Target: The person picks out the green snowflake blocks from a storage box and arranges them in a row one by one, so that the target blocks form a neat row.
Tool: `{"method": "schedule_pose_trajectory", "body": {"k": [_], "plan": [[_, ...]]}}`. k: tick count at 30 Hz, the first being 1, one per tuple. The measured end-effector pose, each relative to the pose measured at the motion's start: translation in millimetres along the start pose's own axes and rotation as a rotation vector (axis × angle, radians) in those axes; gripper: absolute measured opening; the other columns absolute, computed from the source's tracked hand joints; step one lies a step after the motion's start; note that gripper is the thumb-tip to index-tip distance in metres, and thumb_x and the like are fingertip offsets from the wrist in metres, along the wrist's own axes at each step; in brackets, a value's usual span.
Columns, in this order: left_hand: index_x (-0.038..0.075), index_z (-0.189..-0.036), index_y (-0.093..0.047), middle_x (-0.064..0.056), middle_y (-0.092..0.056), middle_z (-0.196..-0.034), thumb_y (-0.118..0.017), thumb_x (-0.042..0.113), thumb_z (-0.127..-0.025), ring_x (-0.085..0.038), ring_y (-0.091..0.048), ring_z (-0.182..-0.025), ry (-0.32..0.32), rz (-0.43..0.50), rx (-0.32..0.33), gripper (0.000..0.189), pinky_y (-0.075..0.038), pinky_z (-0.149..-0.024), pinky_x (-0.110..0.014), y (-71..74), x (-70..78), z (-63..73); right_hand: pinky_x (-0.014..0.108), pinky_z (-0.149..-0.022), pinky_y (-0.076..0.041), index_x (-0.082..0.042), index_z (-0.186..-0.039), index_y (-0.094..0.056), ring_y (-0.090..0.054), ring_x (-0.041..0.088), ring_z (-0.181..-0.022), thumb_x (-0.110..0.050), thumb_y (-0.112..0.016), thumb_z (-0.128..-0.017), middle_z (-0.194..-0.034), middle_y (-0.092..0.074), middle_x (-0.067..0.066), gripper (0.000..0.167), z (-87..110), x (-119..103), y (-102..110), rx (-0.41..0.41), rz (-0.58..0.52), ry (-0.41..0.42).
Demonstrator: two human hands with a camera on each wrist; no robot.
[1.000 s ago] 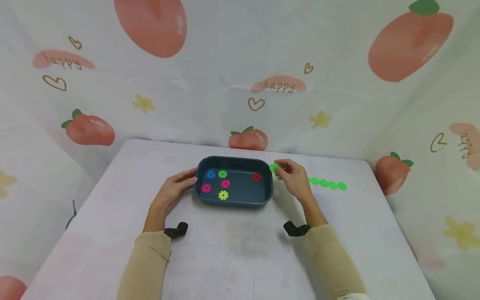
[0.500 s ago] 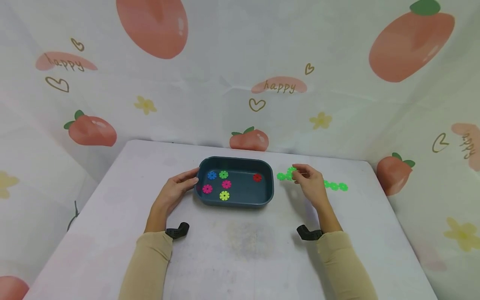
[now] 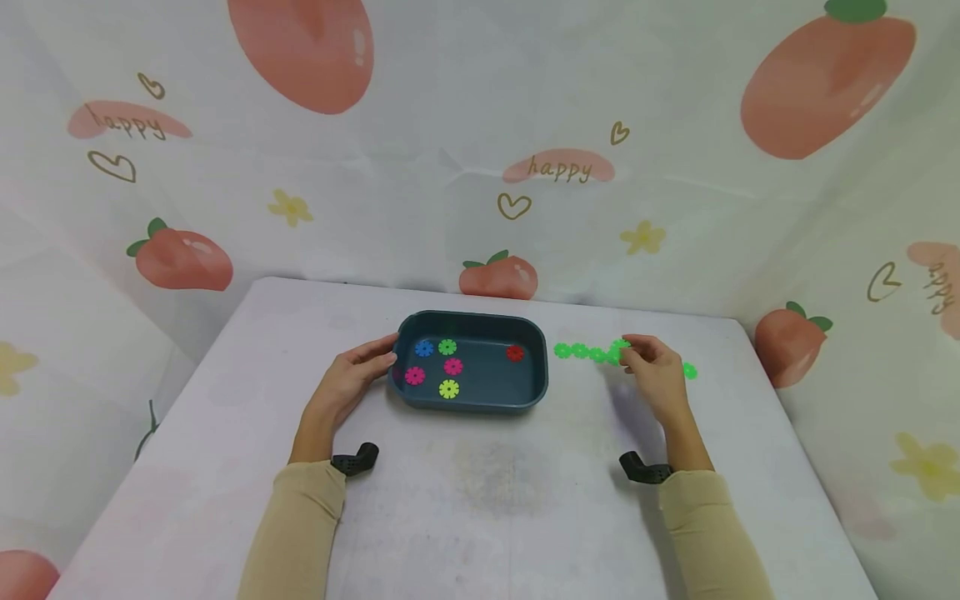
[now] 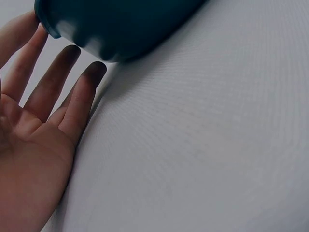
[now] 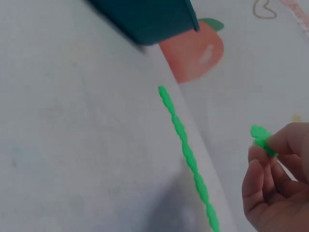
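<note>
My left hand (image 3: 354, 375) rests at the left rim of a dark teal plastic basin (image 3: 480, 400), its fingers nearly straight. In the left wrist view the fingertips (image 4: 98, 70) reach the basin's outer wall. Over the table to the right, my right hand (image 3: 660, 379) pinches a green snowflake disc (image 5: 260, 135) between thumb and fingers. Below it, a row of green snowflake discs (image 3: 579, 351) lies along the table, partly hidden by the hand. Inside the basin are a blue disc (image 3: 424, 348), a red disc (image 3: 514, 353), and several pink, green and yellow ones.
The white table (image 3: 480, 533) ends at a fabric backdrop (image 3: 420, 183) printed with fruit, flowers and hearts. A dark cable (image 3: 147, 427) hangs beyond the table's left side. Each wrist wears a black device (image 3: 356, 460).
My right hand has moved rightward from beside the basin, along the green row, still pinching green. More of the row's left end now shows. The left hand and basin stay put.
</note>
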State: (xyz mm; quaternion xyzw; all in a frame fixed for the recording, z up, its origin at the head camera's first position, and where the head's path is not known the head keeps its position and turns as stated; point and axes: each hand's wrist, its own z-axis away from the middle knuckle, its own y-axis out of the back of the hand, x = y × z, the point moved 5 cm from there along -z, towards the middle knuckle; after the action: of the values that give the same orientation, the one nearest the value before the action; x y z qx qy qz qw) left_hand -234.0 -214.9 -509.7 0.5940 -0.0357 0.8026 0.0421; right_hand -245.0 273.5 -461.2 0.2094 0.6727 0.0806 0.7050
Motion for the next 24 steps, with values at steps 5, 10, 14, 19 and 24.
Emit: {"method": "schedule_pose_trajectory", "body": {"k": [5,10,14,19,24], "plan": [[0.02,-0.148,-0.055,0.0,-0.049,-0.157,-0.073,0.032,-0.095,-0.013,-0.045,-0.142,0.003,0.007,0.004,0.057,-0.035,-0.123,-0.036,-0.6,0.4,-0.3,0.015,-0.071,-0.055,-0.001,-0.129,-0.065,-0.067,0.007,-0.078,-0.016,-0.061,-0.1,-0.087,-0.066,-0.012,0.033,-2.5,8,14,0.053,0.006,-0.01],[0.02,-0.149,-0.054,0.0,-0.049,-0.158,-0.072,0.031,-0.096,-0.012,-0.045,-0.142,0.013,0.006,0.009,0.056,-0.035,-0.123,-0.036,-0.7,0.3,0.7,0.013,-0.068,-0.053,0.0,-0.128,-0.066,-0.064,0.003,-0.073,-0.016,-0.062,-0.099,-0.081,-0.062,-0.022,0.033,-6.1,15,30,0.121,0.011,-0.039],[0.021,-0.149,-0.054,0.0,-0.048,-0.158,-0.073,0.032,-0.096,-0.012,-0.045,-0.142,0.013,0.004,0.006,0.058,-0.035,-0.123,-0.037,0.0,0.0,1.0,0.012,-0.067,-0.053,0.001,-0.129,-0.065,-0.064,0.0,-0.071,-0.016,-0.064,-0.099,-0.078,-0.063,-0.025,0.034,-10.5,22,46,0.167,-0.015,-0.062],[0.021,-0.149,-0.053,0.001,-0.048,-0.158,-0.075,0.037,-0.093,-0.01,-0.046,-0.14,0.004,0.002,-0.005,0.062,-0.042,-0.114,-0.023,1.7,-1.3,-0.8,0.012,-0.066,-0.053,-0.001,-0.131,-0.065,-0.066,-0.004,-0.072,-0.021,-0.064,-0.099,-0.076,-0.063,-0.029,0.038,-14.0,25,67,0.175,0.056,-0.074],[0.021,-0.15,-0.053,0.001,-0.048,-0.158,-0.075,0.04,-0.092,-0.009,-0.047,-0.139,0.003,-0.007,-0.008,0.064,-0.043,-0.11,-0.019,2.1,-3.4,-2.8,0.013,-0.06,-0.049,-0.006,-0.134,-0.066,-0.065,-0.01,-0.07,-0.028,-0.062,-0.099,-0.08,-0.059,-0.031,0.042,-16.0,32,86,0.2,0.168,-0.115]]}}
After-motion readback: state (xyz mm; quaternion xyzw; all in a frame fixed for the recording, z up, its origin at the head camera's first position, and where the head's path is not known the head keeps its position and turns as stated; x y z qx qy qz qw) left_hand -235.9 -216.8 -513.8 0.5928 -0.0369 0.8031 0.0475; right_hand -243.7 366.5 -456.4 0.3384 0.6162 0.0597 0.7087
